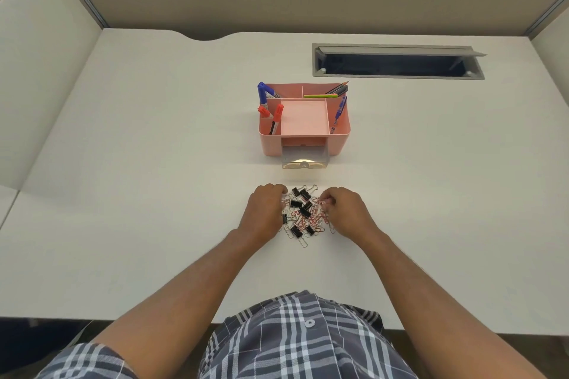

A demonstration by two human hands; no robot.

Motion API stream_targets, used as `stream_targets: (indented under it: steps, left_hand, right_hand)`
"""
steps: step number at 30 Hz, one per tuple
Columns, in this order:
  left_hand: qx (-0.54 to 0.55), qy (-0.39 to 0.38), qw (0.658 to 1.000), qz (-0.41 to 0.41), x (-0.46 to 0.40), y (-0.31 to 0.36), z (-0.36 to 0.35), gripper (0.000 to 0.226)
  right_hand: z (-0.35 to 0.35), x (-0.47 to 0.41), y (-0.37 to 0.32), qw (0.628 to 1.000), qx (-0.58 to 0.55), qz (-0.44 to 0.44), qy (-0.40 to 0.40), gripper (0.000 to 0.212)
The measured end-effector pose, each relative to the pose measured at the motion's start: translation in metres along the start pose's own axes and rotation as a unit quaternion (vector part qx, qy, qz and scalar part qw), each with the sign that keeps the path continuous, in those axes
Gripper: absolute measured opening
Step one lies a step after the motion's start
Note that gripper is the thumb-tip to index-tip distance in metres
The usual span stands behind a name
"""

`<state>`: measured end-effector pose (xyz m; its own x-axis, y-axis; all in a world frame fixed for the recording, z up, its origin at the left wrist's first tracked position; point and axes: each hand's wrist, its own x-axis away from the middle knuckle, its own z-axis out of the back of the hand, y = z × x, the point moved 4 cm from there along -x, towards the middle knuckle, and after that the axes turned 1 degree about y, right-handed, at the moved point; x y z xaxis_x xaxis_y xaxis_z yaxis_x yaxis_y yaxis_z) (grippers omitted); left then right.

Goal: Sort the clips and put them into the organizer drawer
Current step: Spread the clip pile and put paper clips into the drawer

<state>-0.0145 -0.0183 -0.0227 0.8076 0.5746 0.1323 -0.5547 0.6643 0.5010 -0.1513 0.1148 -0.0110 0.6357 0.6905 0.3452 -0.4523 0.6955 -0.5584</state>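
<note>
A mixed pile of clips [303, 214] lies on the white desk: several black binder clips and several red-and-white paper clips. My left hand [264, 211] rests on the pile's left edge with its fingers curled into the clips. My right hand [345, 209] is at the pile's right edge and pinches red-striped paper clips between thumb and fingers. Beyond the pile stands the pink organizer [341, 141]. Its clear drawer [304, 160] is pulled open toward me and looks empty.
Pens, markers and pencils stand in the organizer's side and back compartments. A grey cable slot [397, 61] is set into the desk at the back right. Partition walls close off the back and both sides.
</note>
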Motion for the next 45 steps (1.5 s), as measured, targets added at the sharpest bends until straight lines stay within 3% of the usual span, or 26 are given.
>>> stream_targets:
  steps: [10,14,20,30,34,40,42,45]
  left_hand:
    - [0.029,0.041,0.999,-0.011,0.003,0.002,0.004,0.013]
    - [0.1,0.103,0.99,-0.006,0.002,0.013,0.023,0.013]
    - [0.143,0.2,0.966,-0.079,-0.02,0.046,0.065,0.013]
    - [0.109,0.163,0.979,-0.054,-0.055,0.054,0.078,0.022]
    - [0.142,0.163,0.974,-0.072,-0.048,0.054,0.078,0.024]
    - [0.16,0.249,0.95,-0.103,-0.018,0.04,0.075,0.012]
    - [0.149,0.227,0.96,-0.073,-0.006,0.027,0.058,0.011]
    - [0.102,0.111,0.989,0.001,0.001,0.006,0.025,0.013]
  right_hand:
    - [0.018,0.0,-0.008,0.996,-0.083,0.009,0.041,0.01]
    - [0.025,0.002,-0.015,0.988,-0.144,0.008,0.059,0.009]
    - [0.064,-0.006,-0.063,0.953,-0.232,0.102,0.166,0.01]
    - [0.064,-0.042,-0.082,0.973,-0.096,0.141,0.158,0.02]
    - [0.069,-0.034,-0.084,0.971,-0.103,0.154,0.153,0.02]
    - [0.076,-0.005,-0.059,0.952,-0.185,0.145,0.195,0.014]
    - [0.064,0.001,-0.041,0.966,-0.161,0.11,0.169,0.012]
    - [0.034,-0.001,-0.015,0.997,-0.035,0.035,0.057,0.021]
